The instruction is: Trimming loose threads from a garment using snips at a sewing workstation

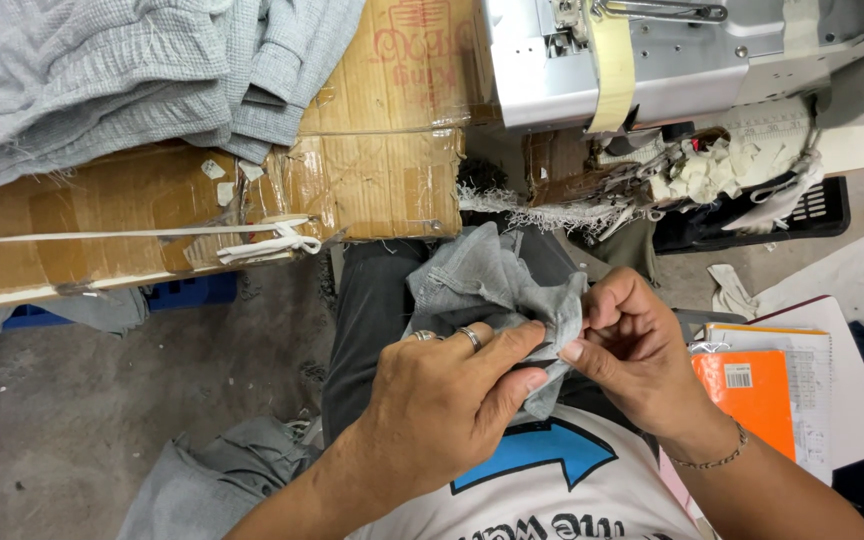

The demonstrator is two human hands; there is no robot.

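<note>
I see my left hand (449, 400) and right hand (632, 350) hemmed in over the lap: the cardboard box (252, 190) with stacked grey cloth (102, 80) blocks the far left, and the sewing machine (652, 60) with its scrap-littered edge blocks straight ahead. To the right, an orange notebook (752, 395) on a white board stands close. The bare concrete floor (62, 420) on the lower left offers the widest open passage.

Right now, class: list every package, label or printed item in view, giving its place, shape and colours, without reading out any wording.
Cardboard box: upper middle, brown, taped, red print on its top flap.
White stickers: small torn scraps on the box's front face.
Orange booklet: at right, rectangular, with a small white barcode label.
Printed sheet: white, under and beside the booklet.
</note>
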